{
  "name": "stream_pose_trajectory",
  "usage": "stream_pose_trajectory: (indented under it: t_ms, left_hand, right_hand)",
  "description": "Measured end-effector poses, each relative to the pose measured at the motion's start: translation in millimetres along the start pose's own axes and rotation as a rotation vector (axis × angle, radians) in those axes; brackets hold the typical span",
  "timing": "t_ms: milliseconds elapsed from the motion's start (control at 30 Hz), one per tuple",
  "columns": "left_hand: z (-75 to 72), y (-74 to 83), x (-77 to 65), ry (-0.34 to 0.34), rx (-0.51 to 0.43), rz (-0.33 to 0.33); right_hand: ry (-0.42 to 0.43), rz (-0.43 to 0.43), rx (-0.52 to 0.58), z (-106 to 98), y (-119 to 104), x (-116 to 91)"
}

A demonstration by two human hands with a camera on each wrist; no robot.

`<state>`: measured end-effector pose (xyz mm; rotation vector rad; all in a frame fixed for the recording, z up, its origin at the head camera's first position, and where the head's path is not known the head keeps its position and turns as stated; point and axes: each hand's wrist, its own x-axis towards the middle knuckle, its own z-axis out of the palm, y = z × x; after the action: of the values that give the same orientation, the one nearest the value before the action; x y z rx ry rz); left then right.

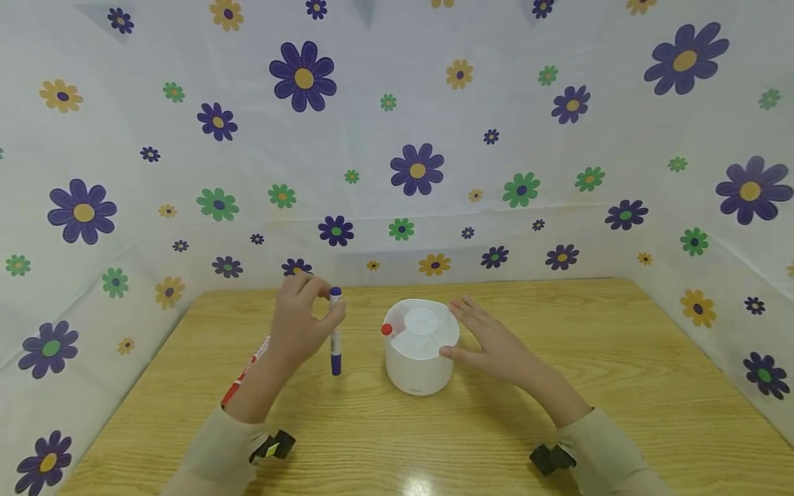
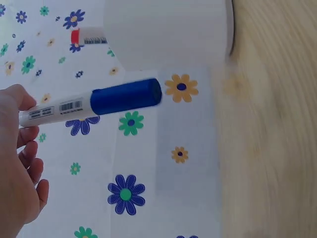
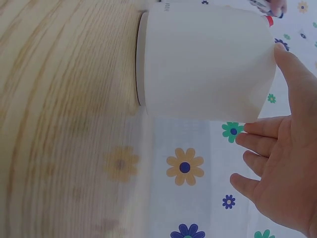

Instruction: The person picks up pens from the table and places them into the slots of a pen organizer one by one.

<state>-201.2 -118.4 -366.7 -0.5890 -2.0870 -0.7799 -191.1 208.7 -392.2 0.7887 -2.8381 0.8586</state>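
My left hand (image 1: 302, 322) pinches a white marker with blue ends (image 1: 336, 341) near its top, between thumb and fingertips. The marker stands upright above the wooden table, to the left of a round white container (image 1: 419, 375). In the left wrist view the marker's blue cap (image 2: 126, 96) points away from the hand, towards the table. My right hand (image 1: 499, 350) is at the container's right side, fingers extended, thumb and fingertips right at the upper rim. A red-tipped white marker (image 2: 89, 36) sticks out of the container's top, its red end (image 1: 387, 329) at the left rim.
A red and white marker-like stick (image 1: 231, 393) lies on the table (image 1: 484, 441), partly hidden behind my left forearm. White cloth (image 1: 366, 138) printed with flowers encloses the table at the back and both sides. Dark wrist cameras sit at both cuffs.
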Motion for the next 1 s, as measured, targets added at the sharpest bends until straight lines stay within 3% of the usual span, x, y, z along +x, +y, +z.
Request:
stream_pose_trajectory:
  t_ms: [267, 400, 567, 767, 1000]
  left_hand:
    - [-1.4, 17.6, 6.8, 0.108, -0.243, -0.08]
    - [-0.6, 26.3, 10.1, 0.154, -0.342, -0.083]
    - [3.3, 34.8, 16.4, 0.225, -0.413, 0.001]
    - [11.0, 44.4, 23.7, 0.297, -0.425, 0.097]
    - [15.8, 48.0, 24.5, 0.279, -0.446, 0.16]
  right_hand:
    - [-0.016, 0.024, 0.0, -4.4, -6.2, 4.1]
    - [-0.02, 0.032, 0.001, -6.4, -9.0, 5.8]
    - [-0.027, 0.046, 0.012, -8.8, -11.5, 7.5]
    - [-0.034, 0.064, 0.013, -12.2, -14.5, 9.9]
    - [-0.052, 0.082, 0.013, -15.9, -19.1, 13.6]
